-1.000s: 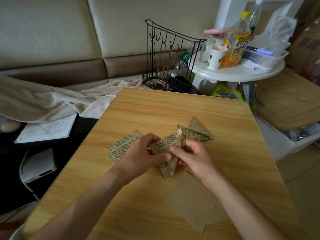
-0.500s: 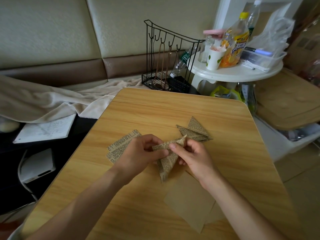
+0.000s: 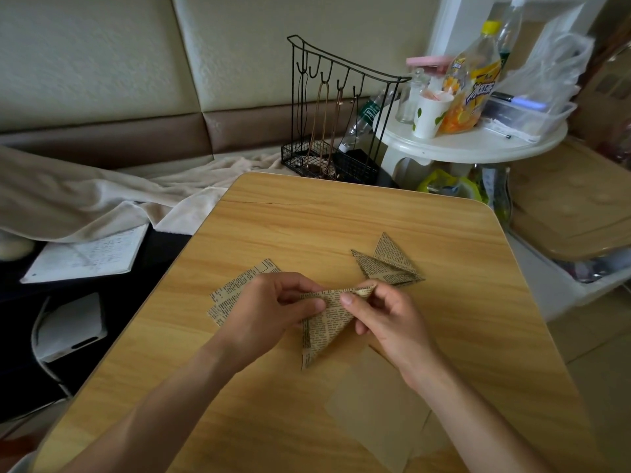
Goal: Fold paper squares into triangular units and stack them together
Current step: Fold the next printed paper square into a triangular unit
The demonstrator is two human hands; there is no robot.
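At frame centre, above the wooden table (image 3: 307, 227), the left hand (image 3: 269, 312) and right hand (image 3: 386, 319) each pinch the top edge of a newsprint-patterned folded paper triangle (image 3: 324, 327). Finished newsprint triangular units (image 3: 387, 262) lie stacked just upper right of it, and flat newsprint paper squares (image 3: 232, 295) lie partly under the left hand.

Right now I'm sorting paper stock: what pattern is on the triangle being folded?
Newspaper print, black text on tan, on the triangle; the head view shows it.
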